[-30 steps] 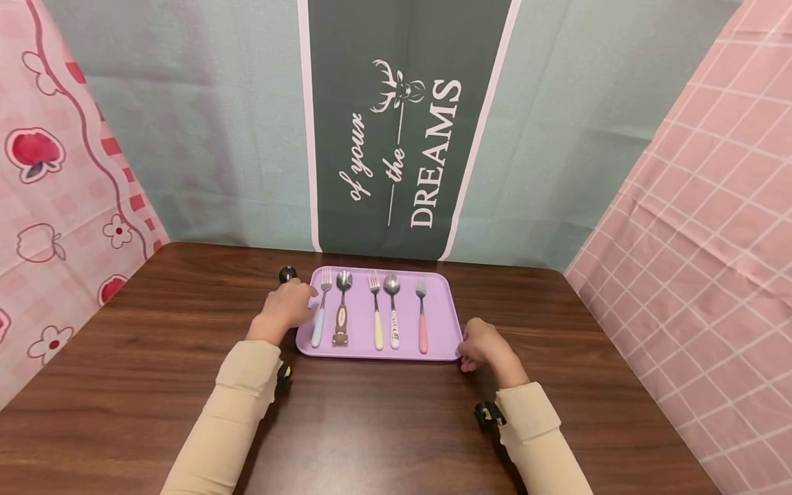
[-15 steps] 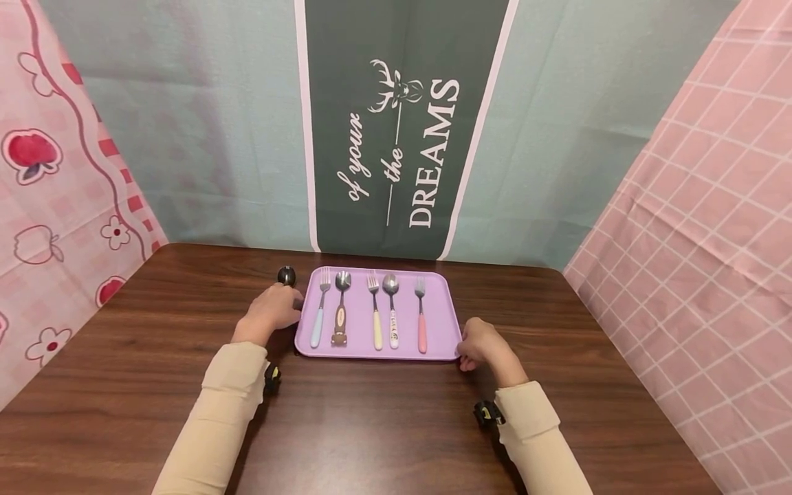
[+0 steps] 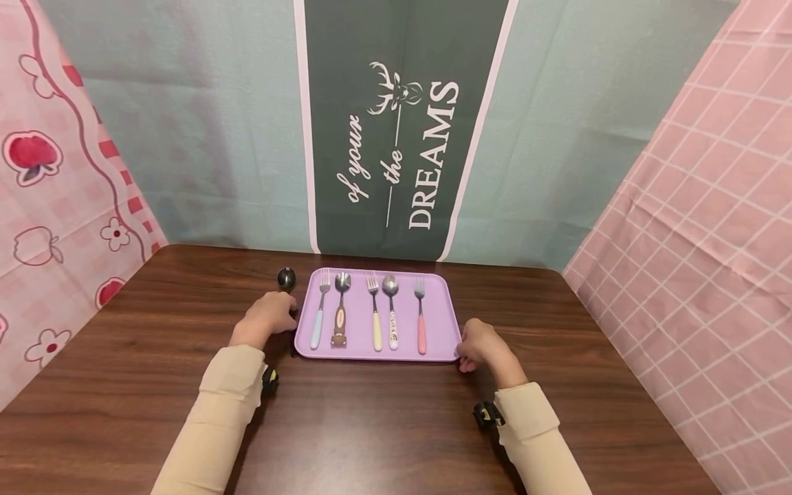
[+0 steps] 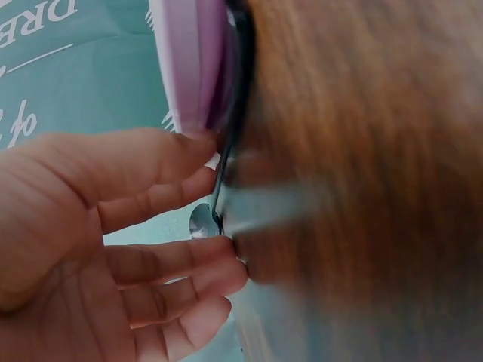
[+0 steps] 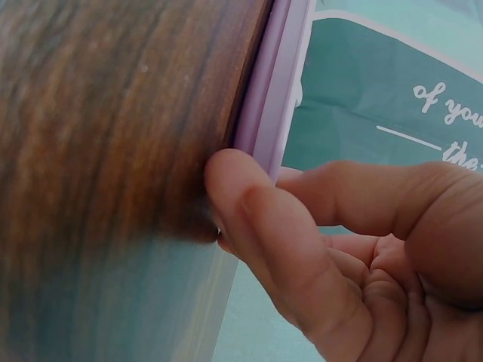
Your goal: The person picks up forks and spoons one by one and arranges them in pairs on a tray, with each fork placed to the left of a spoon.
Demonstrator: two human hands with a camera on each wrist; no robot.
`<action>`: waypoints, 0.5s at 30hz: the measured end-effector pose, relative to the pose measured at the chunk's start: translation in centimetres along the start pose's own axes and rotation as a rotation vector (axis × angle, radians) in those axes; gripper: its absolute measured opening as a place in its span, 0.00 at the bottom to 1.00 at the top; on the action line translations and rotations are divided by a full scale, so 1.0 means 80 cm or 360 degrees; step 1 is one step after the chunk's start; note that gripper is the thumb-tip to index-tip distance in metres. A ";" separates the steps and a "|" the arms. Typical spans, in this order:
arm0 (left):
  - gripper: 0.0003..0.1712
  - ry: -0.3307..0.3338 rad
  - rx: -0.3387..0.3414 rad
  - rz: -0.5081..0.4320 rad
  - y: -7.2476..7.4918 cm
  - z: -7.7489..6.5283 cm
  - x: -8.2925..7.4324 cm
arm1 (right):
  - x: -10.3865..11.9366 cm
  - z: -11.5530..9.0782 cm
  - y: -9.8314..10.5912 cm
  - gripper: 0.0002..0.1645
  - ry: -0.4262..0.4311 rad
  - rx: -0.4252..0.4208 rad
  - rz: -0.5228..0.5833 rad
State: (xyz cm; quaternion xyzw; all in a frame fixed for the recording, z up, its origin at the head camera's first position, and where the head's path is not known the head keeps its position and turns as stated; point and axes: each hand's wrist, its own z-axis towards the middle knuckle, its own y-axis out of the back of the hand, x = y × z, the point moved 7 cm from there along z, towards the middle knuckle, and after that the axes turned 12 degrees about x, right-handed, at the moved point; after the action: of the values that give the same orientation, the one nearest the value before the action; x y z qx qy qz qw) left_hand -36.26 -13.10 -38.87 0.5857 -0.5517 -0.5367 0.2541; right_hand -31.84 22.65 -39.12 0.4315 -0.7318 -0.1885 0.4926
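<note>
A lilac tray [image 3: 445,316] lies on the table. On it are a blue-handled fork [image 3: 317,328], a bear-handled spoon [image 3: 339,323], a yellow-handled fork [image 3: 377,330], a white-handled spoon [image 3: 393,328] and a pink-handled fork [image 3: 422,333]. Left of the tray lies a dark spoon [image 3: 287,277], its handle partly hidden under my left hand [image 3: 267,316]. In the left wrist view, my fairly straight fingers and thumb reach the dark handle [image 4: 229,143], beside the tray's edge. My right hand [image 3: 485,345] pinches the tray's near right corner between thumb and fingers.
The brown wooden table [image 3: 383,426] carries the tray towards its far side. A green cloth [image 3: 235,151] hangs behind, with pink patterned cloth [image 3: 80,206] at the left and pink checked cloth [image 3: 693,261] at the right.
My left hand has moved leftward off the tray's left edge, over to the dark spoon's handle, then slightly nearer to me. My right hand stays at the tray's corner.
</note>
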 end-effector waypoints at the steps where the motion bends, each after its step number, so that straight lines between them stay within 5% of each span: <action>1: 0.05 0.0015 0.0006 -0.0011 0.000 -0.001 0.001 | 0.000 0.000 0.000 0.07 -0.0003 0.0001 -0.0004; 15: 0.04 0.0096 -0.0005 0.0012 0.001 -0.005 -0.001 | 0.001 -0.002 -0.001 0.07 -0.0011 0.0022 0.0010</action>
State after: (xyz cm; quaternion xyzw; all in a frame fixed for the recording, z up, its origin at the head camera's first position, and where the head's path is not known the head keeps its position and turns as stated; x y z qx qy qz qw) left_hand -35.88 -13.16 -38.63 0.5990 -0.5452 -0.5187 0.2736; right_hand -31.70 22.54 -39.06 0.4320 -0.7361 -0.1833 0.4878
